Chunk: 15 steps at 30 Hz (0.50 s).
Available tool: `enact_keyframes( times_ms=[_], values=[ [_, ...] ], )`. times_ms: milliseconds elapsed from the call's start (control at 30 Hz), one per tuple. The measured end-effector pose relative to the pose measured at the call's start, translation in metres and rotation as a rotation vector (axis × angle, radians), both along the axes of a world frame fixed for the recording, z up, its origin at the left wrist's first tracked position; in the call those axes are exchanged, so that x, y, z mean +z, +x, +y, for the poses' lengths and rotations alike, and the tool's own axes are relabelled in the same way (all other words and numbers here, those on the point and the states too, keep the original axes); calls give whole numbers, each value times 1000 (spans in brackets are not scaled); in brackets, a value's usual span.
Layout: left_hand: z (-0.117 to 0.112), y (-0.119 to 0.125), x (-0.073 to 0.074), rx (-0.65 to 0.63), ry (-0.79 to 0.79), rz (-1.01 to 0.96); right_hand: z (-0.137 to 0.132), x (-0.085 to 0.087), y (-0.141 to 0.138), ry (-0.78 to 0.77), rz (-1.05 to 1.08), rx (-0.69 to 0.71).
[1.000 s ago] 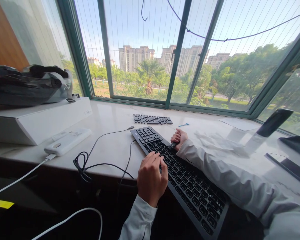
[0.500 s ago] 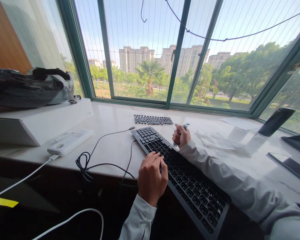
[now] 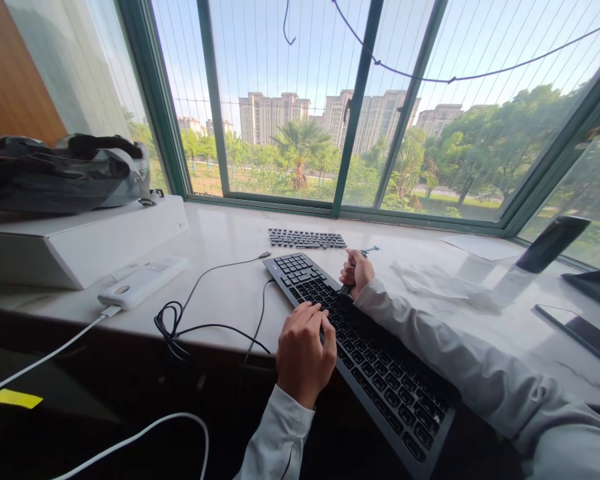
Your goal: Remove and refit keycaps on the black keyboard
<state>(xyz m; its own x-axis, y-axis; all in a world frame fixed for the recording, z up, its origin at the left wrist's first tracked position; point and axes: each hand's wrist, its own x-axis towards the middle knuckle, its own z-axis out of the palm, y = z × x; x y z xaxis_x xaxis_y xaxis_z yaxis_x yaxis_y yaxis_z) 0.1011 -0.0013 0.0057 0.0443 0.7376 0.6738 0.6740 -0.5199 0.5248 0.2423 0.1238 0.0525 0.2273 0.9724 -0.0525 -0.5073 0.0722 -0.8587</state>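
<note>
A long black keyboard (image 3: 380, 373) lies slanted across the desk's front edge, its near end overhanging. Keycaps sit on its far number pad; most other key positions show bare sockets. My left hand (image 3: 306, 350) is bent over the keyboard's left edge, fingers together on the keys, holding it. My right hand (image 3: 359, 272) is closed in a fist around a small dark tool (image 3: 347, 289), its lower end down against the keyboard's right edge. The fingers hide most of the tool. Behind the keyboard, loose black keycaps (image 3: 307, 239) lie in rows. A small blue item (image 3: 372, 249) shows just beyond my right fist.
A black cable (image 3: 173, 327) coils left of the keyboard. Further left are a white power bank (image 3: 143, 283) with a white cable and a white box (image 3: 80, 247) bearing a dark bag. Clear plastic (image 3: 430, 280) and a black phone-like slab (image 3: 585, 333) lie on the right.
My right fist has moved slightly left and the tool's thin prongs, seen before, are now hidden at the keyboard. My left hand stays in place.
</note>
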Motion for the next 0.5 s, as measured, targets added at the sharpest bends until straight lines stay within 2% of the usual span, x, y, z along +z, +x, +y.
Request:
enact_keyframes(
  times_ms=[100,200,367,500],
  values=[
    [-1,1,-1,7,9,3,4,-1,6,-137,168,-55],
    [-1,2,-1,22,16,13,7,-2,11,-207,248,-65],
    [0,2,-2,29,30,19,10,-5,15,-246,287,-61],
    [0,1,-1,20,29,16,10,-6,14,-219,289,-88]
  ],
)
